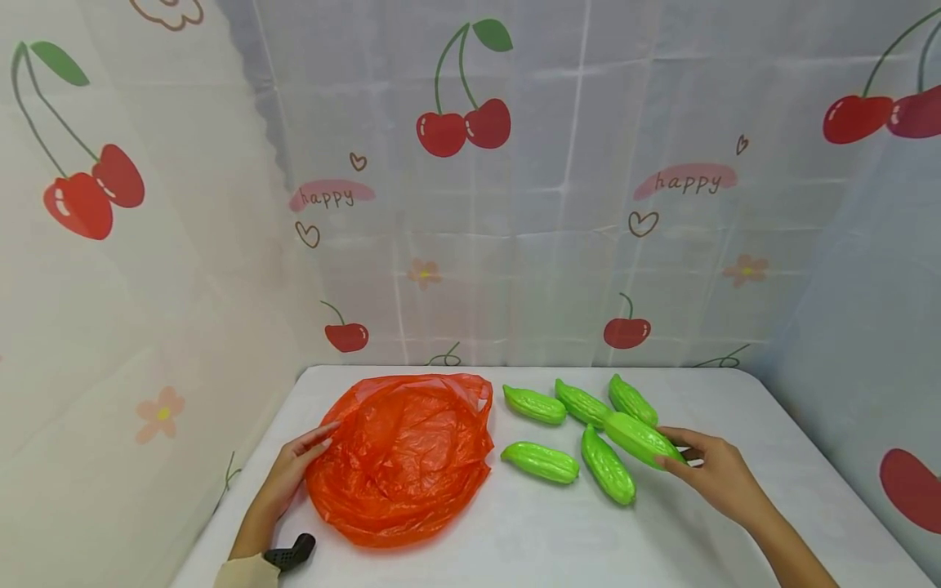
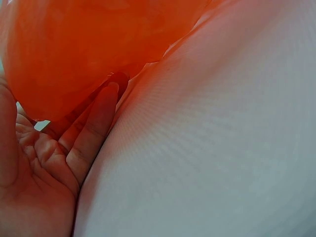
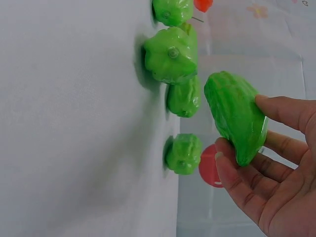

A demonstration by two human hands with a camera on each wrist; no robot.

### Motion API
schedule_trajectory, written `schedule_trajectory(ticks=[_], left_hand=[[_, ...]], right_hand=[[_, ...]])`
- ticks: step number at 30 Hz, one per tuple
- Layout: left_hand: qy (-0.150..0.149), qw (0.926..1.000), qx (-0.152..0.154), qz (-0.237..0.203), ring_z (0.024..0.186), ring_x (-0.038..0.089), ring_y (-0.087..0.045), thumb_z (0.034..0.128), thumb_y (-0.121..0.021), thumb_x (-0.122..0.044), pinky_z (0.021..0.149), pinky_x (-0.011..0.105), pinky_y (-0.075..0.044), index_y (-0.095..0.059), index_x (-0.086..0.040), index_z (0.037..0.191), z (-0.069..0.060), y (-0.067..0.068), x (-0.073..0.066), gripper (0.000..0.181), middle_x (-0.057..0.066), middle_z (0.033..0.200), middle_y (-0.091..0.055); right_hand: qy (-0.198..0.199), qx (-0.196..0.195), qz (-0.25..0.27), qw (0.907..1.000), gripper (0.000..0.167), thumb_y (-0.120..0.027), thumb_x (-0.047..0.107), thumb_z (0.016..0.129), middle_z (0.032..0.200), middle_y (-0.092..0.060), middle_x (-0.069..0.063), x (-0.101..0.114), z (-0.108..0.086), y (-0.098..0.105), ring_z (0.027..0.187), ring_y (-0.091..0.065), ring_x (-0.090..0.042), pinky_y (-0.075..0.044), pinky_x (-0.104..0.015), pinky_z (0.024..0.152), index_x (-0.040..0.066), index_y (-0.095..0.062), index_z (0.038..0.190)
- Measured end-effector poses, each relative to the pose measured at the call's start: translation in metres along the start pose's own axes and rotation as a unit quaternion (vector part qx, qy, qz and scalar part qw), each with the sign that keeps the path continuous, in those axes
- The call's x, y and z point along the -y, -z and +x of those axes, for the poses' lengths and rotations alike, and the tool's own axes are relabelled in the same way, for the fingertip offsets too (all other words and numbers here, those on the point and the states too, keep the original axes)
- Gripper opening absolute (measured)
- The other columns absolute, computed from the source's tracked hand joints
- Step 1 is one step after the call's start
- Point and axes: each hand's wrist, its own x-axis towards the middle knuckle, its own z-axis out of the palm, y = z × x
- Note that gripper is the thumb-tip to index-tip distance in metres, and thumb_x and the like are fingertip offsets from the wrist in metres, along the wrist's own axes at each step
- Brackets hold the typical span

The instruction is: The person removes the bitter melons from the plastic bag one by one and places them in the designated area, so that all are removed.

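A green bitter melon (image 1: pixel 641 439) with a glossy, ridged skin is gripped by my right hand (image 1: pixel 716 474) above the table's right half. In the right wrist view, the thumb and fingers pinch this bitter melon (image 3: pixel 237 113) near one end, apart from the table. An orange-red plastic bag (image 1: pixel 404 457) lies spread out on the left, with a handle loop at its upper right. My left hand (image 1: pixel 288 474) touches the bag's left edge, and some of its fingers (image 2: pixel 94 121) reach under or behind the film, partly hidden by it.
Several more bitter melons lie right of the bag, among them one at the front (image 1: pixel 540 462) and one at the back left (image 1: pixel 534 404). They rest on a white table (image 1: pixel 544 539). Cherry-print curtains (image 1: pixel 470 269) stand behind and at both sides.
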Motion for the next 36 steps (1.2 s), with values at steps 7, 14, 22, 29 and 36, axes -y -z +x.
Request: schedule_trajectory(ticks=[7,14,22,29,36], left_hand=[[0.001,1.0000,0.000,-0.003,0.117,-0.010,-0.053,0.1045,-0.058,-0.027,0.093,0.017,-0.050,-0.052,-0.003,0.147,0.001,0.000,0.000,0.049,0.019,0.157,-0.040],[0.006,1.0000,0.000,0.001,0.116,-0.011,-0.052,0.1043,-0.058,-0.028,0.093,0.018,-0.050,-0.051,-0.005,0.148,0.000,0.001,0.000,0.051,0.017,0.158,-0.040],[-0.007,1.0000,0.003,0.006,0.118,-0.011,-0.052,0.1058,-0.055,-0.027,0.093,0.019,-0.050,-0.050,-0.006,0.149,0.001,0.002,0.001,0.048,0.019,0.158,-0.039],[-0.008,1.0000,-0.004,0.004,0.118,-0.010,-0.053,0.1054,-0.056,-0.028,0.093,0.020,-0.051,-0.051,-0.009,0.149,0.003,0.001,0.002,0.048,0.011,0.157,-0.042],[-0.016,0.9997,-0.015,0.003,0.118,-0.007,-0.055,0.1047,-0.057,-0.033,0.093,0.019,-0.051,-0.052,-0.010,0.149,0.001,0.000,0.003,0.050,0.009,0.155,-0.046]], right_hand=[[-0.004,0.009,-0.002,1.0000,0.054,-0.081,0.030,0.088,0.124,-0.068,-0.021,-0.008,-0.002,-0.003,0.095,-0.068,-0.028,-0.056,-0.037,0.071,0.000,-0.067,0.130],[-0.012,0.025,-0.007,0.9996,0.054,-0.081,0.027,0.087,0.124,-0.068,-0.022,-0.014,-0.001,-0.007,0.095,-0.068,-0.028,-0.056,-0.039,0.073,-0.003,-0.066,0.129],[-0.003,0.026,-0.004,0.9996,0.055,-0.081,0.028,0.087,0.123,-0.068,-0.024,-0.018,0.001,-0.007,0.092,-0.069,-0.028,-0.056,-0.035,0.068,-0.004,-0.065,0.129],[-0.012,0.038,-0.003,0.9992,0.055,-0.081,0.027,0.088,0.118,-0.070,-0.023,-0.021,0.001,-0.006,0.090,-0.070,-0.027,-0.056,-0.036,0.068,-0.005,-0.065,0.129],[-0.026,0.053,0.004,0.9982,0.054,-0.081,0.026,0.087,0.114,-0.070,-0.023,-0.025,0.002,-0.008,0.090,-0.070,-0.030,-0.058,-0.042,0.071,-0.005,-0.065,0.128]])
